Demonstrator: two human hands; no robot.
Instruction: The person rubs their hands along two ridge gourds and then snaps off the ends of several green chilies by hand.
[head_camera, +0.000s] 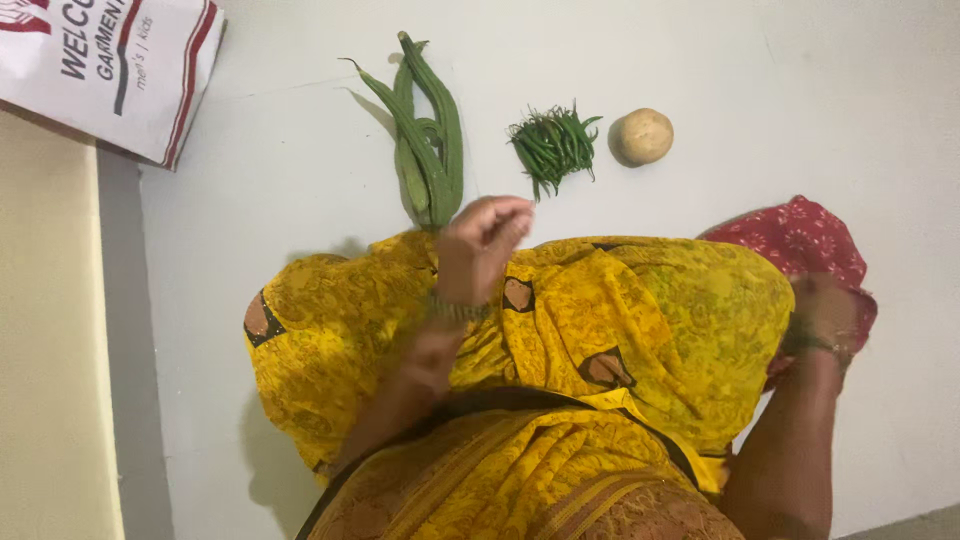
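The gourds — long, ridged and green — lie bunched on the pale floor, their near ends just beyond the left hand. That hand hovers over the yellow patterned cloth draped across the lap, its fingers loosely curled and holding nothing; whether the fingertips touch the gourds' ends I cannot tell, since the hand covers that spot. A bangle sits at the wrist.

The right hand is blurred and lies against a red patterned cloth at the yellow cloth's far side. Its fingers are too smeared to make out, so I cannot tell whether they grip the cloth or merely rest on it.

Beside the gourds, apart from them, is a small heap of green chillies, and just beside that a round, pale brown potato. A white bag with red trim is cut off by the top-left corner. The yellow cloth hides the floor beneath it — bare floor lies open around the vegetables. A cream strip runs down the left edge.
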